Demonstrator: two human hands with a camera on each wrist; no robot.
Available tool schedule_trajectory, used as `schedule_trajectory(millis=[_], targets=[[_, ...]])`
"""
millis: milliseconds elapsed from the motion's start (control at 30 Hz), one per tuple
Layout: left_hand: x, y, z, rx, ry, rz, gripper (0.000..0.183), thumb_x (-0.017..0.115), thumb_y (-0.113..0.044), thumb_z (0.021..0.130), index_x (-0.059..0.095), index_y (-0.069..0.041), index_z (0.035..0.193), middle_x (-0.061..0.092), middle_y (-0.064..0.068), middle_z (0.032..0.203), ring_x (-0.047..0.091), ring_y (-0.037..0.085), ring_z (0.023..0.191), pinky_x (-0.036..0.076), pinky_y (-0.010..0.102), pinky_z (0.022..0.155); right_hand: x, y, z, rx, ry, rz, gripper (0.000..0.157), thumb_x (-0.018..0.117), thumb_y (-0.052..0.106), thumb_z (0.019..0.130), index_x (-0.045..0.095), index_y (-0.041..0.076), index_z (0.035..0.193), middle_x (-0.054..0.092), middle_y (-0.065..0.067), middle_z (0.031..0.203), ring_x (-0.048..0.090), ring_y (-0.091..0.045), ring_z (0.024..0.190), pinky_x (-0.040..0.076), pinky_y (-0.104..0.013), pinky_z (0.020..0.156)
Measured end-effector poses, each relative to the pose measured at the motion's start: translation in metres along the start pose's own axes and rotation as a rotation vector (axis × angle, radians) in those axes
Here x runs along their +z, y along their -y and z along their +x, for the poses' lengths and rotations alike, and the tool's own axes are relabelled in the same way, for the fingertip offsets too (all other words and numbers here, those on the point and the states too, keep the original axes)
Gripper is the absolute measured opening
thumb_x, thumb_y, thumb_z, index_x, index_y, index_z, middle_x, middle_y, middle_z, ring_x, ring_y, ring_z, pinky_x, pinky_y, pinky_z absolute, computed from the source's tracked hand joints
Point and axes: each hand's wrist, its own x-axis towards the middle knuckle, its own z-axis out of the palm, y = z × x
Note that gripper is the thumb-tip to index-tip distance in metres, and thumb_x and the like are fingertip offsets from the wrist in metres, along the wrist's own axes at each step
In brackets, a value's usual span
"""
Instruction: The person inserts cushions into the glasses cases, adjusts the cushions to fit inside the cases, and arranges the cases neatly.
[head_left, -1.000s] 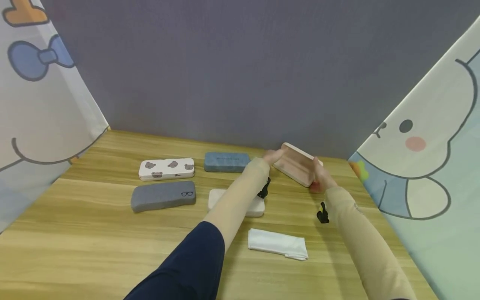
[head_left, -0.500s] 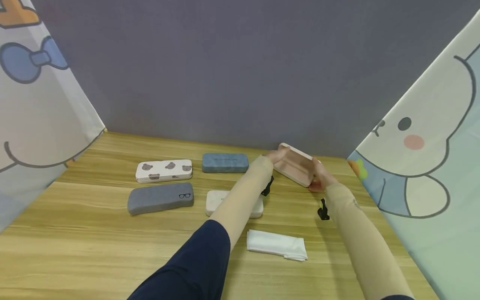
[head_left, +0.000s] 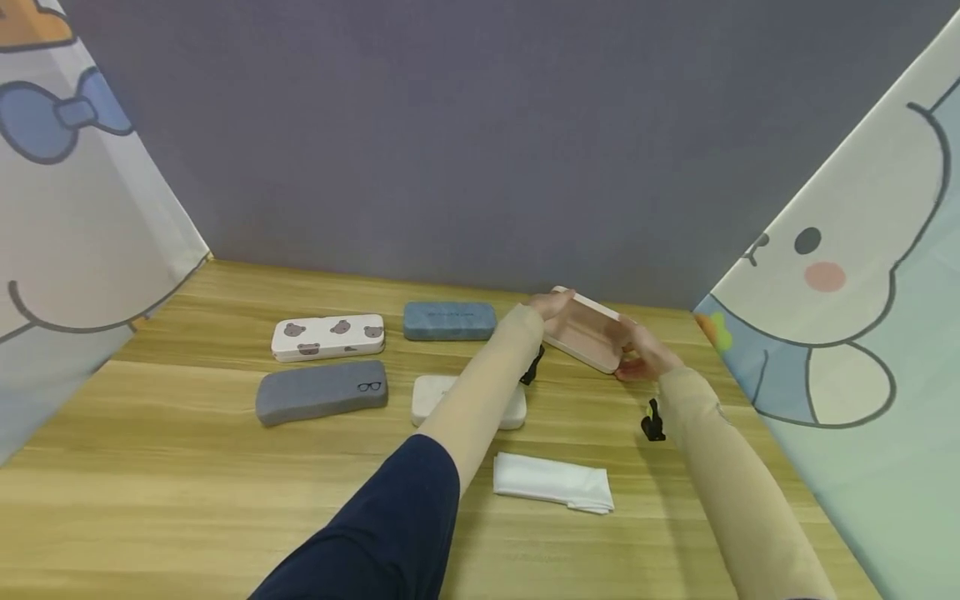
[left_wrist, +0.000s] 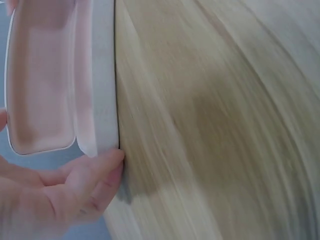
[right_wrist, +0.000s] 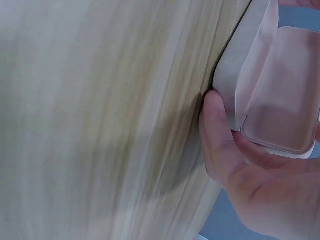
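Note:
At the far right of the table a glasses case (head_left: pixel 582 335) stands with its lid up, pale outside and lined in pink. Nothing shows inside its lining. My left hand (head_left: pixel 547 305) holds its left end; in the left wrist view the fingers (left_wrist: pixel 102 167) bend round the lower part's corner. At the other end my right hand (head_left: pixel 647 350) grips the case, fingers (right_wrist: pixel 217 120) against the base and the thumb near the lid's edge. Below my left forearm, a white case (head_left: pixel 433 397) is partly hidden. Nearer lies a folded white cloth (head_left: pixel 552 482).
A blue case (head_left: pixel 449 322) lies left of my left hand. Further left are a white case with bear prints (head_left: pixel 327 337) and a grey case with a glasses mark (head_left: pixel 322 392). Behind the table (head_left: pixel 225 517) rises a grey panel (head_left: pixel 480 150); printed cloths hang at both sides.
The view has shifted slightly. My right hand has turned a little, its wrist moving slightly right, with the thumb further over the case's end. My left hand and the case stay nearly as before.

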Motion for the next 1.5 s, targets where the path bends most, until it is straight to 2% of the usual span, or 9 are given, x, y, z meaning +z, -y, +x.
schedule_trajectory(millis=[200,333,400,500,800,933,1133,1367,1500], targets=[[-0.005,-0.001,-0.007,0.067,0.078,-0.013,0.063,0.03,-0.054,0.1,0.021,-0.022,0.154,0.013,0.004,0.163,0.016,0.024,0.15,0.019,0.042,0.121,-0.009,-0.007,0.005,-0.026,0.019,-0.012,0.103,0.033,0.071,0.09,0.005,-0.008,0.149,0.03,-0.036,0.136,0.055,-0.029,0.093,0.057,-0.032,0.073],[-0.007,-0.001,-0.022,-0.001,0.068,-0.111,0.068,0.039,-0.053,0.098,0.02,-0.019,0.154,0.014,0.007,0.162,0.02,0.03,0.148,0.025,0.048,0.118,-0.013,-0.012,0.005,-0.037,0.045,-0.026,0.109,0.035,0.076,0.087,0.003,-0.009,0.149,0.023,-0.041,0.142,0.054,-0.032,0.099,0.057,-0.034,0.075],[-0.007,-0.001,-0.029,-0.037,0.048,-0.157,0.072,0.043,-0.053,0.097,0.018,-0.017,0.155,0.016,0.008,0.162,0.025,0.033,0.146,0.031,0.05,0.115,-0.014,-0.012,0.002,-0.042,0.054,-0.034,0.112,0.037,0.077,0.085,0.004,-0.009,0.148,0.023,-0.04,0.141,0.054,-0.032,0.099,0.056,-0.035,0.076],[-0.008,0.0,-0.039,-0.055,0.028,-0.196,0.077,0.047,-0.052,0.096,0.015,-0.014,0.155,0.018,0.01,0.16,0.029,0.036,0.143,0.037,0.052,0.11,-0.012,-0.011,-0.004,-0.056,0.066,-0.047,0.113,0.038,0.078,0.085,0.005,-0.009,0.148,0.027,-0.038,0.138,0.056,-0.03,0.097,0.056,-0.035,0.077],[-0.018,0.008,-0.066,-0.048,0.039,-0.158,0.078,0.05,-0.055,0.093,0.022,-0.015,0.154,0.026,0.018,0.156,0.037,0.039,0.137,0.05,0.049,0.096,0.001,-0.009,-0.021,-0.096,0.051,-0.108,0.116,0.038,0.081,0.082,0.011,-0.012,0.146,0.037,-0.031,0.124,0.059,-0.025,0.089,0.057,-0.033,0.078],[-0.022,0.011,-0.074,-0.029,0.065,-0.16,0.076,0.049,-0.053,0.094,0.02,-0.016,0.154,0.022,0.019,0.158,0.034,0.04,0.139,0.05,0.049,0.095,0.007,-0.008,-0.026,-0.098,0.063,-0.092,0.108,0.037,0.076,0.087,0.013,-0.012,0.145,0.04,-0.026,0.117,0.057,-0.025,0.088,0.056,-0.031,0.076],[-0.021,0.013,-0.079,-0.033,0.067,-0.197,0.077,0.048,-0.053,0.095,0.018,-0.013,0.154,0.021,0.019,0.158,0.031,0.041,0.14,0.044,0.052,0.103,0.01,-0.004,-0.037,-0.091,0.099,-0.109,0.104,0.035,0.072,0.089,0.012,-0.013,0.145,0.042,-0.022,0.11,0.057,-0.024,0.087,0.056,-0.031,0.076],[-0.009,0.02,-0.07,-0.082,0.027,-0.235,0.079,0.044,-0.059,0.094,0.017,-0.017,0.155,0.017,0.01,0.161,0.024,0.034,0.146,0.028,0.052,0.116,0.017,-0.003,-0.045,-0.057,0.114,-0.074,0.105,0.037,0.073,0.088,0.01,-0.012,0.146,0.039,-0.032,0.123,0.059,-0.022,0.084,0.056,-0.031,0.076],[-0.01,0.024,-0.068,-0.068,0.042,-0.154,0.076,0.035,-0.064,0.095,0.018,-0.02,0.155,0.019,0.011,0.161,0.027,0.035,0.144,0.033,0.052,0.112,0.016,-0.009,-0.038,-0.024,0.126,-0.045,0.108,0.034,0.076,0.087,0.006,-0.008,0.147,0.038,-0.028,0.118,0.058,-0.021,0.079,0.055,-0.029,0.07]])
